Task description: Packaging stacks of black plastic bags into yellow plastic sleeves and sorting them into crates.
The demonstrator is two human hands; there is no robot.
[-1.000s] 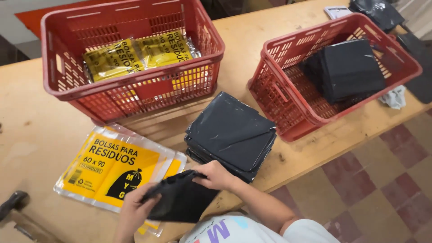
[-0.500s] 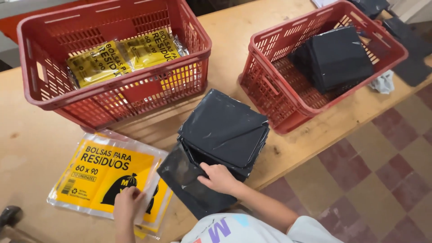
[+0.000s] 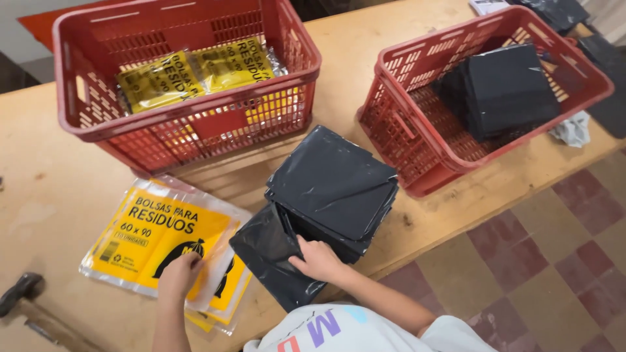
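My right hand (image 3: pixel 317 261) presses on a folded black plastic bag (image 3: pixel 270 254) lying at the table's near edge, against a stack of folded black bags (image 3: pixel 332 186). My left hand (image 3: pixel 177 277) rests with its fingertips on a yellow printed packet sleeve (image 3: pixel 153 234), the top one of a small pile on the wooden table (image 3: pixel 45 189). The fingers of both hands lie fairly flat.
A red basket (image 3: pixel 189 72) at the back left holds yellow packets (image 3: pixel 195 72). A second red basket (image 3: pixel 482 98) at the right holds folded black bags (image 3: pixel 505 88). A dark tool handle (image 3: pixel 19 293) lies at the left edge. Tiled floor lies beyond the table's near edge.
My right hand carried the black bag from over the yellow sleeves to the right, beside the black stack. My left hand let go of it and settled on the top sleeve.
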